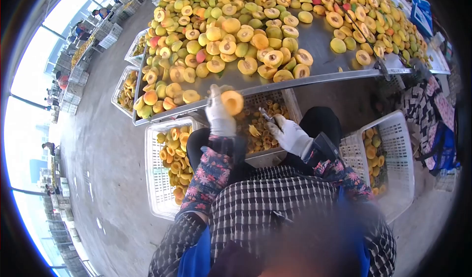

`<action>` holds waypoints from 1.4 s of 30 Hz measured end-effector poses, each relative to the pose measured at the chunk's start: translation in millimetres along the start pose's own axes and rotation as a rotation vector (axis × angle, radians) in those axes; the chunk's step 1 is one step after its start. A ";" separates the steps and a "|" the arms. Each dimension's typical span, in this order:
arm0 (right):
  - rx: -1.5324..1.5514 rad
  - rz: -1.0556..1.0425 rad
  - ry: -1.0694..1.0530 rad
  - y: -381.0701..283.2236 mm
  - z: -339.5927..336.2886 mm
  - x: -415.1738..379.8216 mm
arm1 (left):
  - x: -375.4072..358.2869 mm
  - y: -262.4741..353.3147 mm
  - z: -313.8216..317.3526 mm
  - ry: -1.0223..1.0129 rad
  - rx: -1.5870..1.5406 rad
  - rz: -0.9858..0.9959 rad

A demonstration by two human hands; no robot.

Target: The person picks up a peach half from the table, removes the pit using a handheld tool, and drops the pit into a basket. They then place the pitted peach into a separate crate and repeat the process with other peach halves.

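My left hand (pixel 220 113), in a white glove, is closed around a yellow peach half (pixel 232 102) at the table's front edge. The hollow in its cut face shows no pit. To the right, my gloved right hand (pixel 290 133) grips a small metal pitting tool (pixel 267 114), its tip pointing up and left, apart from the peach. Below and between the hands is a bin (pixel 293 110) with pits and scraps. Many peach halves (pixel 247 66), several still with pits, are heaped on the metal table (pixel 314 43) ahead.
A white crate (pixel 156 191) of hollowed peach halves stands at my left; another crate (pixel 397 151) with halves is at my right. More crates (pixel 120 91) sit beyond the table's left end. A blue bag (pixel 444 146) and patterned cloth (pixel 418 105) lie at far right.
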State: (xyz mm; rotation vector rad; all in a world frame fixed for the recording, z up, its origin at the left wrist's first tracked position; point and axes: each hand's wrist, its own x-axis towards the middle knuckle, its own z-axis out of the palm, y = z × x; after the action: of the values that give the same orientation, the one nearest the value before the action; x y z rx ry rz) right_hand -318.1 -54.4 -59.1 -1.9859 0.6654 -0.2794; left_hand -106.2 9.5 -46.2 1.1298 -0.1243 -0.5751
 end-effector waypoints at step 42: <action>-0.506 -0.398 0.190 -74.2 -19.6 32.6 | -30.7 41.8 35.9 -0.341 -0.313 -0.295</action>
State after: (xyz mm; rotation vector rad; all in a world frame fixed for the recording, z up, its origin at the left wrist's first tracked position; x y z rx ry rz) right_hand -275.4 -60.1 12.3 -2.6022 0.4816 -0.5916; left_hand -130.2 7.8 12.1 0.7425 -0.1560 -1.0127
